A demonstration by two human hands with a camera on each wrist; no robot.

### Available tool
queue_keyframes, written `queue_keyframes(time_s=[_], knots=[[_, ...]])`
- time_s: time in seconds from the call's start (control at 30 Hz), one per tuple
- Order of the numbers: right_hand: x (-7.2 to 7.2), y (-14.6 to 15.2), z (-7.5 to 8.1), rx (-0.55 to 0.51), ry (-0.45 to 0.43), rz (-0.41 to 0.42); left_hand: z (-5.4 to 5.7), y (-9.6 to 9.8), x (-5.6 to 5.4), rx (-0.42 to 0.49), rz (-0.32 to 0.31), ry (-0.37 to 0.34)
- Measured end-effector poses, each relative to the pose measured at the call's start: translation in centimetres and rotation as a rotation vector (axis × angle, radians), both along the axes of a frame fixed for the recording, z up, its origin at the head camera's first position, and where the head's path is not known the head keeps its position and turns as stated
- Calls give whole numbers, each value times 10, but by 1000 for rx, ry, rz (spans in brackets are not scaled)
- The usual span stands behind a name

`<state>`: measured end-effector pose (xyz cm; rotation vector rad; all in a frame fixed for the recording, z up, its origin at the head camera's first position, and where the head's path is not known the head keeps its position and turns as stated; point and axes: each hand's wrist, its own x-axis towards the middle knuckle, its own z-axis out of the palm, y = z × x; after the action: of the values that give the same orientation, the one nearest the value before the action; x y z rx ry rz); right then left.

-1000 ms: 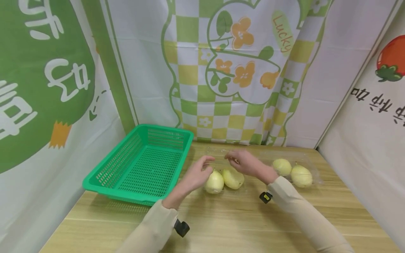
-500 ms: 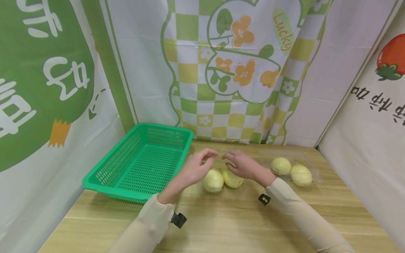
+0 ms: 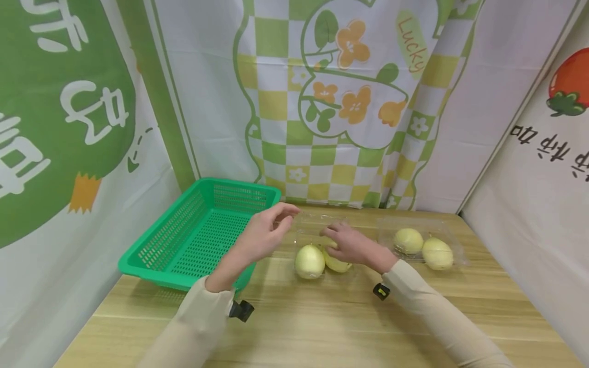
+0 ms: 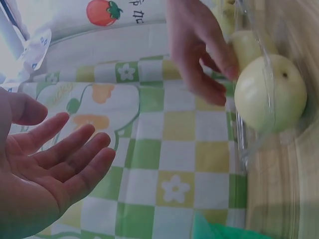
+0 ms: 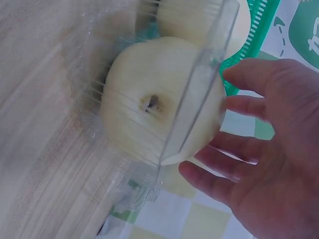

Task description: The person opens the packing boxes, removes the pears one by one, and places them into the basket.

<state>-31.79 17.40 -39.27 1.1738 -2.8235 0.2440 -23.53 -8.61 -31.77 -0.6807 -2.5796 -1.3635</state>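
Two pale yellow-green pears, the left pear (image 3: 310,262) and the right pear (image 3: 337,263), sit side by side in a clear plastic box (image 5: 191,94) on the table. My right hand (image 3: 353,244) is over the right pear, partly covering it in the head view. From the right wrist, its spread fingers (image 5: 214,181) are right at the pear's upper side, past the box wall. My left hand (image 3: 259,234) hovers at the right rim of the green basket (image 3: 161,278). Its fingers are loosely bent, with nothing in them, as the left wrist view shows.
A second clear box (image 3: 391,225) with two more pears (image 3: 437,254) stands at the right of the wooden table (image 3: 322,327). The slotted basket takes up the left side. A patterned curtain (image 3: 322,174) hangs behind the table.
My left hand has moved left, away from the pears, toward the basket. My right hand has lowered slightly over the right pear. The pears and boxes stay in place.
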Motion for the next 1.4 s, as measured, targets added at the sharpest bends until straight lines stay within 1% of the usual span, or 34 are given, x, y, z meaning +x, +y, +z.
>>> queue_keyframes(time_s=[0.13, 0.27, 0.47, 0.67, 0.93, 1.13, 1.3, 1.4], knots=[[1, -1, 0, 23, -52, -24, 0, -15, 0, -3, 33, 10], [3, -1, 0, 54, -82, -35, -3, -32, -2, -2, 69, 18], [4, -1, 0, 96, -116, -55, -8, -55, -6, 4, 120, 22], [7, -2, 1, 124, -134, -55, -10, -73, -8, -3, 160, 22], [11, -4, 2, 141, -153, -70, -11, -96, -12, -78, 195, 23], [15, -6, 0, 148, -124, -85, -11, -116, -15, -110, 230, 28], [18, -6, -2, 179, -41, -85, -11, -134, -13, -134, 273, 10], [19, -5, -3, 184, 4, -85, -14, -146, -11, -140, 292, 0]])
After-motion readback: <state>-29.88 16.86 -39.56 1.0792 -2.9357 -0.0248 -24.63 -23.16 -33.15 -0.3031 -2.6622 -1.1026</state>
